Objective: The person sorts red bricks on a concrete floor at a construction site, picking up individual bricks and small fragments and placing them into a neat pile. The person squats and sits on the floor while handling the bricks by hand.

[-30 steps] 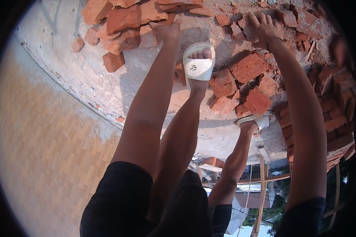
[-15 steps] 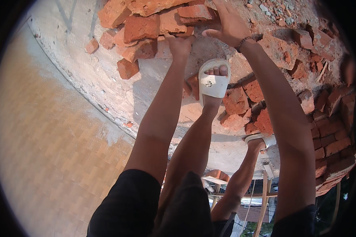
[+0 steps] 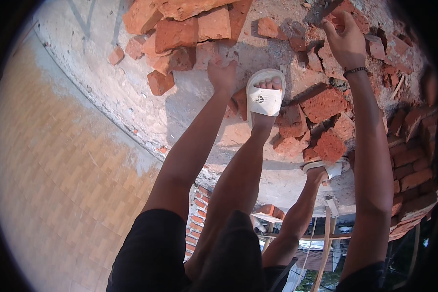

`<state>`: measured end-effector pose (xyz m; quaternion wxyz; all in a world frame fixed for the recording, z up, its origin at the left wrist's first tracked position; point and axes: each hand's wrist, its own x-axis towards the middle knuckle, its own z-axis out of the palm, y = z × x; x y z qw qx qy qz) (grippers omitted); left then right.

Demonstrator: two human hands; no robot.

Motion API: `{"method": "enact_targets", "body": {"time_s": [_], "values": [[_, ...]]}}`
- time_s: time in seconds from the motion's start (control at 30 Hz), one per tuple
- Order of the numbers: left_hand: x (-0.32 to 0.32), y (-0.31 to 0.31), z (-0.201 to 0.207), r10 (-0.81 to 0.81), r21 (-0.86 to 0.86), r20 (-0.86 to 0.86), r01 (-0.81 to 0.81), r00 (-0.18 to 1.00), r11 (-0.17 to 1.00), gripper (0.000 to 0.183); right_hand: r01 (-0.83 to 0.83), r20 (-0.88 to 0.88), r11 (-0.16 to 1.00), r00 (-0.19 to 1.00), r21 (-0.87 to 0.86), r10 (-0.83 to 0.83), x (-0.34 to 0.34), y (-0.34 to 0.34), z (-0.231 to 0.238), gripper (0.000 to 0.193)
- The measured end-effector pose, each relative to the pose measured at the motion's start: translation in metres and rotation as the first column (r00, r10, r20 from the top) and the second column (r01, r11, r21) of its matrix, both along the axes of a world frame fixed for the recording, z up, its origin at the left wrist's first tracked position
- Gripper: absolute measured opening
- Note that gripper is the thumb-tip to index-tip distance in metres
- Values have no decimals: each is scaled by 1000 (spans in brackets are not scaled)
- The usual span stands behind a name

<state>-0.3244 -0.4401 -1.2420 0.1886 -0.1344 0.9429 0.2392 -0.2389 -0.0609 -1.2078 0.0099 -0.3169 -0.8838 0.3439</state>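
My right hand [image 3: 346,45], with a dark beaded bracelet at the wrist, is at the upper right. Its fingers are closed on a reddish broken brick [image 3: 356,18], partly hidden behind them, above the rubble. Lower and to the left, my left hand [image 3: 222,74] holds nothing, its half-bent fingers a little apart. It is just right of a pile of orange-red bricks [image 3: 176,35]. A longer brick [image 3: 238,20] lies at the right side of that pile. My foot in a white slide sandal [image 3: 265,100] stands between my arms.
Broken bricks [image 3: 323,104] lie heaped right of my foot, near my other sandal [image 3: 333,169]. Stacked bricks [image 3: 413,168] line the right edge. Tan tiled floor [image 3: 73,194] spreads on the left, beyond a curved concrete edge. Wooden poles [image 3: 324,243] stand below, with a drop beyond.
My right hand has moved right from the brick pile to the rubble, carrying a broken brick. My left hand has drawn slightly down and away from the pile's edge.
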Motion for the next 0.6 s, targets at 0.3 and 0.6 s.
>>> {"method": "enact_targets", "body": {"time_s": [0.3, 0.6], "values": [[-37, -42, 6, 630, 409, 452, -775, 631, 482, 35, -218, -540, 951, 839, -221, 67, -134, -132, -70, 66], [-29, -50, 5, 616, 402, 599, -858, 511, 321, 40, -87, -15, 953, 996, -291, 86, -99, -144, -51, 62]]}}
